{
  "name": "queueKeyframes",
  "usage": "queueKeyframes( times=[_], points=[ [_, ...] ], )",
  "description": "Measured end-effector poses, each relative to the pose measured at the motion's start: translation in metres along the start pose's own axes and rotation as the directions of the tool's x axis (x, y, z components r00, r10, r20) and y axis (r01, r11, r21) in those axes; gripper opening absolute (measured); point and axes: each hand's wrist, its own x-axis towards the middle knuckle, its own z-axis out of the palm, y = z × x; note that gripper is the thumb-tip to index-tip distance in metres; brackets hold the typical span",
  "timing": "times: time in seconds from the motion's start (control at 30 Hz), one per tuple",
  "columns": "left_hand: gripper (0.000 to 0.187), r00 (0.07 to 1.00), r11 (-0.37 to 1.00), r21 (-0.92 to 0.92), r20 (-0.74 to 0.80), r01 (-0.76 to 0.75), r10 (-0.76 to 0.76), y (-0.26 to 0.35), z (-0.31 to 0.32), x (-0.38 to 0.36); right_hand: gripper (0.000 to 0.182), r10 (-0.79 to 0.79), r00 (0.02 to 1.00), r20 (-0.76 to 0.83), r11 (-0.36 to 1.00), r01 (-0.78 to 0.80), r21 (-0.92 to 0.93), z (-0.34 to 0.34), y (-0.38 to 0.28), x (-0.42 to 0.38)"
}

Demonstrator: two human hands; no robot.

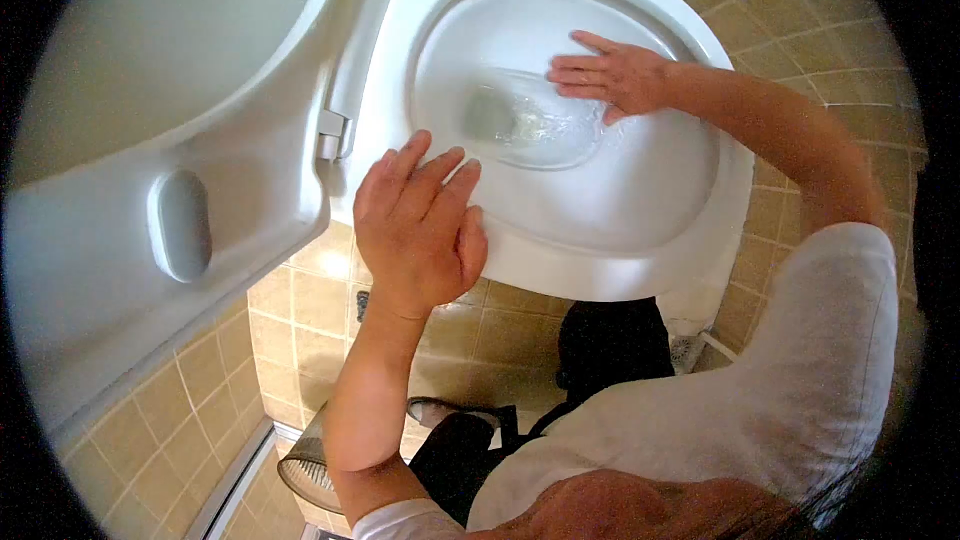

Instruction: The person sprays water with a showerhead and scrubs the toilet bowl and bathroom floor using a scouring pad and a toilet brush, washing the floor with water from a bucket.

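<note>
Below me is a white toilet bowl [640, 265] with rippling water [540, 125] at its bottom. My right hand [615, 78] reaches over the inside of the bowl, palm down. Its fingers are stretched towards the water, and nothing shows in its grip. Beside the hinge end of the rim, my left hand [415, 220] has its fingers extended, their tips overlapping the bowl's edge in this view. No object is visible in it, though its palm side is hidden.
The raised toilet seat [110, 310] stands at the left, attached by a white hinge [330, 130]. Beige tiles [510, 340] cover the floor. A wastebasket [303, 470] stands near my left forearm. My shoe [450, 412] shows below the bowl.
</note>
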Motion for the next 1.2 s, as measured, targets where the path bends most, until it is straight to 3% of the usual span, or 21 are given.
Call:
queueKeyframes(
  times=[0.03, 0.1, 0.27, 0.3, 0.37, 0.47, 0.5, 0.57, 0.63, 0.73, 0.9, 0.97, 1.03, 1.1, 1.13, 1.2],
  points=[
    [0.026, 1.0, 1.0, -0.01, -0.01, -0.001, 0.001, 0.0, 0.001, 0.0, 0.075, 0.004, 1.0, 0.012, 1.0, -0.004, -0.005, 0.0, 0.005, 0.007],
    [0.026, 1.0, 1.0, -0.004, -0.025, -0.019, 0.019, -0.001, 0.001, 0.0, 0.076, -0.016, 0.988, -0.15, 0.997, 0.027, 0.067, 0.004, 0.007, 0.02],
    [0.02, 0.996, 1.0, -0.003, -0.087, -0.014, 0.014, 0.0, 0.006, -0.004, 0.064, 0.136, 0.99, -0.045, 0.987, -0.132, 0.092, 0.012, -0.038, 0.012],
    [0.02, 0.996, 1.0, -0.002, -0.091, -0.017, 0.017, 0.001, 0.006, -0.005, 0.06, 0.147, 0.979, 0.145, 0.982, -0.162, 0.101, 0.002, -0.055, 0.005],
    [0.019, 0.996, 1.0, 0.003, -0.087, 0.012, -0.012, 0.004, 0.005, -0.007, 0.058, 0.145, 0.956, 0.254, 0.89, -0.238, 0.388, 0.002, -0.081, -0.017],
    [0.019, 0.994, 0.999, 0.035, -0.11, 0.023, -0.019, 0.006, 0.007, -0.008, 0.058, 0.114, 0.93, 0.35, 0.85, -0.274, 0.45, -0.016, -0.084, -0.026],
    [0.019, 0.994, 0.999, 0.034, -0.113, 0.016, -0.012, 0.008, 0.005, -0.008, 0.058, 0.122, 0.929, 0.35, 0.849, -0.28, 0.448, -0.012, -0.08, -0.026],
    [0.023, 0.996, 0.997, 0.065, -0.087, 0.028, -0.023, 0.011, 0.005, -0.008, 0.06, 0.149, 0.978, 0.146, 0.973, -0.172, 0.157, 0.006, -0.057, -0.017],
    [0.023, 0.995, 0.997, 0.072, -0.095, 0.031, -0.024, 0.011, 0.005, -0.008, 0.065, 0.135, 0.991, 0.025, 0.991, -0.135, 0.003, 0.005, -0.035, 0.007],
    [0.021, 0.995, 0.996, 0.08, -0.096, 0.037, -0.029, 0.009, 0.008, -0.007, 0.073, 0.121, 0.992, -0.033, 0.99, -0.123, -0.065, -0.006, -0.011, 0.043],
    [0.019, 0.991, 0.995, 0.095, -0.132, 0.028, -0.015, 0.008, 0.01, -0.008, 0.07, 0.157, 0.985, -0.071, 0.987, -0.159, -0.024, 0.006, -0.024, 0.037],
    [0.019, 0.991, 0.995, 0.086, -0.128, 0.041, -0.029, 0.008, 0.008, -0.007, 0.066, 0.21, 0.972, 0.109, 0.972, -0.219, 0.08, 0.006, -0.048, 0.025],
    [0.019, 0.99, 0.996, 0.068, -0.127, 0.062, -0.053, 0.007, 0.006, -0.007, 0.064, 0.104, 0.938, 0.332, 0.922, -0.216, 0.322, -0.01, -0.074, 0.008],
    [0.024, 0.995, 0.995, 0.062, -0.068, 0.077, -0.073, 0.009, 0.004, -0.009, 0.064, 0.043, 0.919, 0.392, 0.816, -0.259, 0.517, -0.024, -0.097, -0.008],
    [0.024, 0.995, 0.996, 0.051, -0.065, 0.074, -0.071, 0.01, 0.004, -0.009, 0.064, 0.046, 0.916, 0.4, 0.811, -0.268, 0.521, -0.037, -0.104, -0.012],
    [0.025, 0.996, 0.996, 0.056, -0.056, 0.067, -0.064, 0.01, 0.004, -0.006, 0.06, -0.058, 0.912, 0.406, 0.653, -0.273, 0.706, -0.058, -0.109, -0.015]
  ],
)
